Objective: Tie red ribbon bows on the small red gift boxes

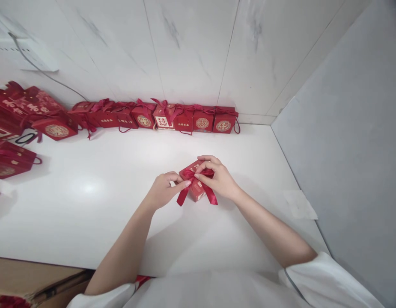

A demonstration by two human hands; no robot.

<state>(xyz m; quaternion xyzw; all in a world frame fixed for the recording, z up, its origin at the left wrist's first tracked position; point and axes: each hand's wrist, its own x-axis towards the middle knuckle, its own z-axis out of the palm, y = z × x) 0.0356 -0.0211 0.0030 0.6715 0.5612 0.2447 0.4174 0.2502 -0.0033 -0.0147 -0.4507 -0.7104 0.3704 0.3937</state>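
A small red gift box [198,194] with pale printed lettering rests on the white table in front of me. Around it runs a dark red satin ribbon [212,194], looped into a bow on top, its two tails hanging toward me. My left hand [165,188] is at the box's left side, thumb and fingers pinching the ribbon near the bow's left part. From the right, my right hand [220,175] curls over the box, its thumb and index finger closed on the ribbon by the knot. The fingers partly cover the bow and the box's top.
Several red gift boxes with ribbons [202,119] stand in a row against the marbled wall. More red boxes [11,158] cluster at the left, beside black-handled scissors [25,138]. A grey panel [348,128] borders the table [88,222] on the right. A cardboard box [34,278] sits below the front-left edge.
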